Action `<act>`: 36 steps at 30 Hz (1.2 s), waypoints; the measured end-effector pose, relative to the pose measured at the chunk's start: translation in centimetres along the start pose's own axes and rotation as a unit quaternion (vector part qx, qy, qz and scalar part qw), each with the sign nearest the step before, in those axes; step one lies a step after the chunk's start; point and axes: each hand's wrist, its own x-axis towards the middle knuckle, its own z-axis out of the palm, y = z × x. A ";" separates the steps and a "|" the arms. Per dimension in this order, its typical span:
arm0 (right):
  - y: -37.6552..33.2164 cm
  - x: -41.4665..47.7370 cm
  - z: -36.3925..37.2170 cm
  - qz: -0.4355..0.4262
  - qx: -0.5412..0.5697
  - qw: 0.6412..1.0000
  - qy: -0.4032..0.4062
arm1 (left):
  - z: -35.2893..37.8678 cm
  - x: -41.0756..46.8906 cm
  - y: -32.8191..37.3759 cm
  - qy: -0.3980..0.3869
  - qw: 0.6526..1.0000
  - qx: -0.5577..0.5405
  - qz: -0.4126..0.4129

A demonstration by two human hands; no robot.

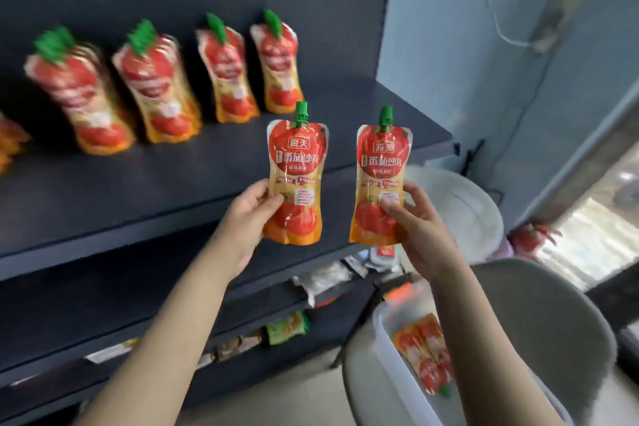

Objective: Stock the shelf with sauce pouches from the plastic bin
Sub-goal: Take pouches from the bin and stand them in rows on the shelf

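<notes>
Four stacks of red tomato sauce pouches (221, 73) already stand on the dark shelf (138, 183); left hand (249, 218) grips one pouch (295, 180), right hand (415, 228) another (378, 183), more waiting in the clear plastic bin (383, 339)

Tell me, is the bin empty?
Not empty: the bin holds a few pouches, lying flat inside it.

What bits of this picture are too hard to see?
- Head view, shelf pouches: motion blur, labels unreadable.
- Head view, plastic bin: right arm and bottom edge hide much of it, so its pouches are uncountable.
- Head view, lower-shelf packets: blurred and small, kind unknown.
</notes>
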 end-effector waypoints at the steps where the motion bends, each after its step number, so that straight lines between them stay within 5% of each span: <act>1: -0.4 0.6 1.7 -0.009 -0.013 1.000 -0.011 | -1.5 -0.1 1.0 0.011 1.000 0.008 0.018; 13: -0.2 7.1 17.7 -0.100 -0.095 0.990 -0.034 | -14.8 3.2 5.9 0.066 0.986 0.090 0.122; 29: 2.2 18.3 16.3 -0.117 -0.183 0.965 -0.145 | -14.4 11.3 3.5 0.063 0.978 0.168 0.108; 36: 1.4 20.7 14.7 -0.156 -0.287 0.927 -0.185 | -14.0 13.0 2.7 0.104 0.956 0.253 0.104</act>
